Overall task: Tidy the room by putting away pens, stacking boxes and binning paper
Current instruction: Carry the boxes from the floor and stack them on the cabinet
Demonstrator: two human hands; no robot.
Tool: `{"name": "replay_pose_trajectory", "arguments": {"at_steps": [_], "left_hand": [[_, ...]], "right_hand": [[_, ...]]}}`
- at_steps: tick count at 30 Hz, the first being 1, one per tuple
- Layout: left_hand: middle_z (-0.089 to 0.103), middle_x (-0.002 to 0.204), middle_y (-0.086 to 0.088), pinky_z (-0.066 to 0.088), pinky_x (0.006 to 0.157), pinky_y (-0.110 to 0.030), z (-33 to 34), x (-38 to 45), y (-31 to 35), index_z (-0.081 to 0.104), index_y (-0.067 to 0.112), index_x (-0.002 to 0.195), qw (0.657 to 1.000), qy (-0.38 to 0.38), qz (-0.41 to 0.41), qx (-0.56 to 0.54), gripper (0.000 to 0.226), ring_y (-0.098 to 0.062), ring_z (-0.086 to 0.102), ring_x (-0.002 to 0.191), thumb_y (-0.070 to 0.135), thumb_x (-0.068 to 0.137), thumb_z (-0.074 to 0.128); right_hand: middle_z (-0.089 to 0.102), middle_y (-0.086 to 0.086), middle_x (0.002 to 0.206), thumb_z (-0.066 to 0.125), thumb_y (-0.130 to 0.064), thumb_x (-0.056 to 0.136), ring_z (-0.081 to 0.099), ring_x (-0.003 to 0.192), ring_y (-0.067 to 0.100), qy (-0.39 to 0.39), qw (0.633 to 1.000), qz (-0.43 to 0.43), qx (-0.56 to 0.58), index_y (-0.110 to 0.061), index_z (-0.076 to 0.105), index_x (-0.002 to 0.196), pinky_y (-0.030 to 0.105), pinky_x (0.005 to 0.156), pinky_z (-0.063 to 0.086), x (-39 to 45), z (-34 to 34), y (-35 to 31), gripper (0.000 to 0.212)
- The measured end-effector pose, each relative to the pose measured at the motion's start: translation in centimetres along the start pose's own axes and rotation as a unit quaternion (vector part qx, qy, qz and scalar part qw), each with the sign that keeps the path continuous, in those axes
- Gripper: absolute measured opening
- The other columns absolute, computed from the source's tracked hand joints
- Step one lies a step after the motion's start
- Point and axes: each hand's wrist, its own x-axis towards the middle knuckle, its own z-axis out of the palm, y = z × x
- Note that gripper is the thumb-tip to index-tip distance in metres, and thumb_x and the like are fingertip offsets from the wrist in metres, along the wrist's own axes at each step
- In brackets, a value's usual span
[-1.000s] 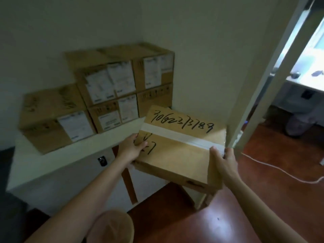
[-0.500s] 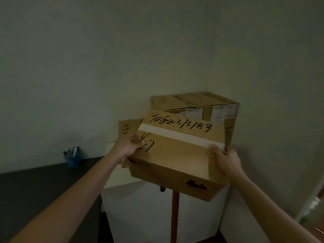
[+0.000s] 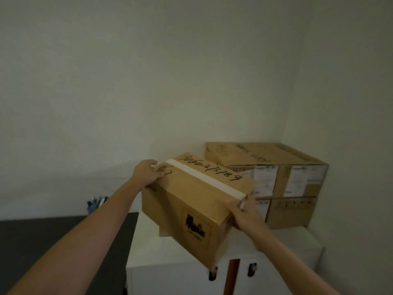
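Note:
I hold a taped cardboard box [image 3: 191, 201] with handwritten numbers on its top, tilted above the white cabinet [image 3: 276, 241]. My left hand [image 3: 146, 173] grips its far left top corner. My right hand [image 3: 242, 211] grips its near right edge. Behind it, in the corner, stands a stack of labelled cardboard boxes [image 3: 287, 177]. A lower box [image 3: 163, 232] on the cabinet is almost wholly hidden under the held one. A blue pen holder [image 3: 96, 204] with pens sits by the wall on the left.
A dark table [image 3: 53, 235] adjoins the cabinet on the left. Walls close in behind and on the right. The cabinet front shows dark handles [image 3: 252, 269] and a brown strip between its doors.
The held box has gone up and forward, over the cabinet top and close to the stack, and has turned so its printed side faces me. The view has swung left and upward.

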Motion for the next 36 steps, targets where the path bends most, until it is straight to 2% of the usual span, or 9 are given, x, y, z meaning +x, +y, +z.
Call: {"name": "replay_pose_trajectory", "arguments": {"at_steps": [3, 6, 9, 11, 14, 17, 21, 30, 36], "left_hand": [[0.027, 0.155, -0.016, 0.027, 0.116, -0.045, 1.8, 2.6, -0.3, 0.036, 0.014, 0.147, 0.999, 0.039, -0.01, -0.031, 0.064, -0.034, 0.027, 0.142, 0.028, 0.09, 0.062], [0.011, 0.159, -0.016, 0.032, 0.112, -0.048, 3.3, 4.4, -0.7, 0.012, 0.016, 0.153, 0.977, 0.084, -0.08, -0.179, 0.089, -0.039, 0.028, 0.14, 0.037, 0.087, 0.067], [0.034, 0.15, -0.017, 0.044, 0.101, -0.045, 4.3, 5.1, -0.6, 0.007, 0.008, 0.152, 0.938, 0.053, -0.102, -0.326, 0.095, -0.035, 0.046, 0.127, 0.031, 0.085, 0.071], [0.047, 0.141, -0.015, 0.048, 0.094, -0.041, 4.5, 4.9, -0.7, 0.028, 0.006, 0.147, 0.925, -0.019, -0.098, -0.367, 0.07, -0.028, 0.056, 0.113, 0.027, 0.091, 0.064], [0.062, 0.125, -0.01, 0.051, 0.088, -0.037, 3.5, 4.5, -1.2, 0.053, 0.012, 0.13, 0.924, -0.13, -0.078, -0.35, 0.045, -0.024, 0.062, 0.107, 0.031, 0.091, 0.061], [0.068, 0.108, -0.004, 0.052, 0.086, -0.037, 2.6, 5.0, -1.9, 0.061, 0.014, 0.123, 0.93, -0.187, -0.058, -0.31, 0.041, -0.024, 0.064, 0.1, 0.035, 0.088, 0.06], [0.066, 0.123, -0.006, 0.043, 0.104, -0.044, 3.4, 6.0, -2.5, 0.057, 0.015, 0.129, 0.95, -0.168, -0.043, -0.259, 0.047, -0.024, 0.059, 0.118, 0.041, 0.091, 0.056], [0.066, 0.117, -0.004, 0.045, 0.098, -0.041, 4.7, 5.2, -2.3, 0.06, 0.012, 0.119, 0.973, -0.08, -0.079, -0.203, 0.044, -0.024, 0.06, 0.111, 0.046, 0.092, 0.056], [0.04, 0.149, -0.012, 0.038, 0.109, -0.042, 6.7, 4.0, -0.6, 0.028, 0.01, 0.149, 0.968, 0.152, -0.054, -0.191, 0.079, -0.028, 0.041, 0.135, 0.054, 0.089, 0.054]], "right_hand": [[0.053, -0.013, 0.127, 0.064, -0.067, 0.074, 0.054, 0.114, 0.013, -0.093, 0.987, -0.064, -0.117, -0.047, 0.034, 0.132, 0.038, 0.093, 0.053, 1.0, -1.0, -0.2, 0.068], [0.04, 0.0, 0.129, 0.059, -0.083, 0.059, 0.04, 0.118, 0.021, 0.056, 0.879, -0.225, -0.418, -0.024, 0.04, 0.133, 0.042, 0.099, 0.045, 3.8, -1.6, -0.2, 0.096], [0.028, 0.011, 0.15, 0.043, -0.09, 0.063, 0.022, 0.141, 0.036, 0.067, 0.811, -0.289, -0.505, -0.022, 0.039, 0.141, 0.055, 0.114, 0.027, 8.2, -1.4, -0.1, 0.103], [0.037, 0.007, 0.151, 0.028, -0.087, 0.076, 0.026, 0.143, 0.031, 0.031, 0.796, -0.31, -0.518, -0.022, 0.046, 0.138, 0.051, 0.116, 0.025, 10.5, 0.0, 0.0, 0.091], [0.056, 0.01, 0.136, 0.02, -0.083, 0.08, 0.048, 0.128, 0.031, 0.044, 0.793, -0.295, -0.531, -0.017, 0.055, 0.131, 0.045, 0.106, 0.037, 13.8, 3.0, -0.1, 0.09], [0.048, 0.015, 0.143, 0.01, -0.084, 0.076, 0.041, 0.132, 0.035, 0.048, 0.788, -0.273, -0.55, -0.015, 0.048, 0.136, 0.046, 0.108, 0.033, 17.7, 5.2, -0.7, 0.099], [0.041, 0.015, 0.147, 0.014, -0.08, 0.076, 0.036, 0.134, 0.035, 0.037, 0.776, -0.263, -0.572, -0.016, 0.042, 0.139, 0.048, 0.109, 0.031, 22.2, 6.2, -0.3, 0.094], [0.052, 0.017, 0.133, 0.027, -0.077, 0.078, 0.045, 0.123, 0.036, 0.045, 0.781, -0.271, -0.561, -0.011, 0.051, 0.124, 0.049, 0.1, 0.036, 21.7, 6.6, 0.1, 0.085], [-0.018, 0.021, 0.158, 0.024, -0.076, 0.085, -0.019, 0.146, 0.037, 0.022, 0.827, -0.197, -0.527, -0.01, -0.012, 0.153, 0.058, 0.11, -0.018, 20.9, 5.5, -1.3, 0.101]]}}
